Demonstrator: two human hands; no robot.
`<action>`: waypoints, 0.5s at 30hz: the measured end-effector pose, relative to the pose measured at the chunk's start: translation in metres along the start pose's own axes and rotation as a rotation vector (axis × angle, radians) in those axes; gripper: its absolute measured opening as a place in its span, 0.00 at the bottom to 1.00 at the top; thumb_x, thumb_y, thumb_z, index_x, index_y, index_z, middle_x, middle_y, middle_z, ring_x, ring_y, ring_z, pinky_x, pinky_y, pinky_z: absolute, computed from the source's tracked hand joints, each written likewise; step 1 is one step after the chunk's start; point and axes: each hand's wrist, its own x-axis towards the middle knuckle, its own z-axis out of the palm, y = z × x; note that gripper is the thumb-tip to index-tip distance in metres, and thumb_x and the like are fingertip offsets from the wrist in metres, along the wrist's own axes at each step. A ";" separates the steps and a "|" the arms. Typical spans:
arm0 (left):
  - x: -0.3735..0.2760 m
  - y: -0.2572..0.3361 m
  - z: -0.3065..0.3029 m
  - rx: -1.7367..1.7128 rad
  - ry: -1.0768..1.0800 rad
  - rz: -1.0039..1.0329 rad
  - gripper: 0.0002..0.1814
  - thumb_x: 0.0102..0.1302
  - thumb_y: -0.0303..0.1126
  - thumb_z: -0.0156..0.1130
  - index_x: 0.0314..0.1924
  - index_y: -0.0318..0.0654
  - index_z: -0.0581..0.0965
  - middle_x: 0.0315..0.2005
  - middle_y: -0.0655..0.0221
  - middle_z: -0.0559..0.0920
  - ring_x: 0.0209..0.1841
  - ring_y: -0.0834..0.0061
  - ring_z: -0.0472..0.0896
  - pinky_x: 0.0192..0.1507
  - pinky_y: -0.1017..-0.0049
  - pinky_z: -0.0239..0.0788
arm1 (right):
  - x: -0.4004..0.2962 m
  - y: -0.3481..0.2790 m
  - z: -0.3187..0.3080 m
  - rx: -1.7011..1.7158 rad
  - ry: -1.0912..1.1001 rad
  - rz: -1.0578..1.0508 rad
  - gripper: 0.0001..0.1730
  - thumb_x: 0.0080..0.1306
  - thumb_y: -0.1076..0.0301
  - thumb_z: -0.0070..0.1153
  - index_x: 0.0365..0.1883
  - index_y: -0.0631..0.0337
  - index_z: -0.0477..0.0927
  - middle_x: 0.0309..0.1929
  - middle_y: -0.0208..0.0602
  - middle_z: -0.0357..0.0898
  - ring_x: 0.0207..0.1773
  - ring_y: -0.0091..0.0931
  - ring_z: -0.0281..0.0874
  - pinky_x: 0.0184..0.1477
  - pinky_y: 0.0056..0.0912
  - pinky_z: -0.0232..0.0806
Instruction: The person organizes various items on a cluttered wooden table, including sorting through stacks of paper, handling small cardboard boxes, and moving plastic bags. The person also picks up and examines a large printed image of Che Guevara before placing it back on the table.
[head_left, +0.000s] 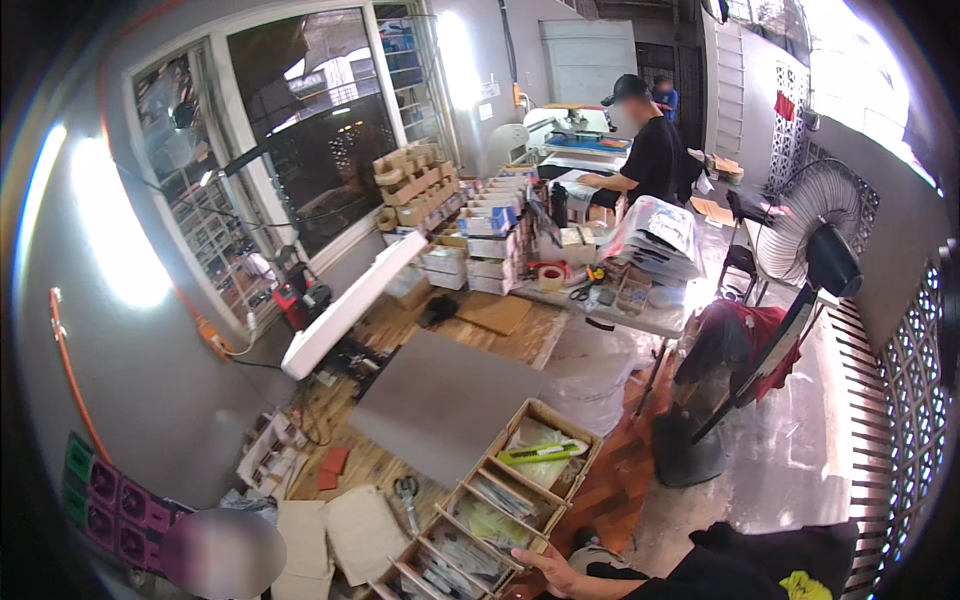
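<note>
My right hand (553, 570) reaches in from the bottom right, its fingers against the near side of a long divided cardboard box (566, 517). Whether they grip the box or only rest on it is hard to tell. Small plastic packets (487, 525) fill the box's compartments, and a lime-green utility knife (541, 451) lies across the far one. Left of the box are dark-handled scissors (406, 491) and beige fabric pieces (367, 532). My left hand is out of view.
A grey mat (450, 397) covers part of the wooden table (307, 420), below a white lamp bar (356, 304). Stacked cardboard bins (416, 187) stand by the window. A co-worker (649, 150) stands at a far table; another person (663, 97) is behind. A pedestal fan (810, 232) stands right.
</note>
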 end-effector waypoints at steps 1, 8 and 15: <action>0.006 -0.019 0.008 0.000 -0.031 -0.035 0.35 0.57 0.49 0.59 0.60 0.36 0.70 0.61 0.57 0.71 0.61 0.55 0.71 0.64 0.53 0.57 | 0.004 -0.029 0.001 0.021 -0.032 -0.105 0.38 0.65 0.58 0.62 0.69 0.57 0.58 0.56 0.37 0.74 0.55 0.30 0.74 0.56 0.34 0.67; 0.041 -0.155 0.067 -0.008 -0.256 -0.282 0.33 0.59 0.48 0.57 0.60 0.34 0.70 0.63 0.57 0.70 0.63 0.55 0.68 0.68 0.52 0.51 | 0.036 -0.170 -0.094 0.287 0.229 -0.141 0.16 0.64 0.73 0.54 0.51 0.63 0.72 0.45 0.37 0.78 0.48 0.30 0.78 0.49 0.38 0.71; 0.100 -0.236 0.113 0.002 -0.402 -0.394 0.35 0.63 0.51 0.56 0.62 0.33 0.68 0.60 0.57 0.73 0.64 0.58 0.68 0.69 0.54 0.51 | 0.089 -0.258 -0.105 0.431 0.470 -0.435 0.17 0.65 0.63 0.52 0.47 0.64 0.77 0.47 0.39 0.79 0.51 0.33 0.76 0.55 0.41 0.68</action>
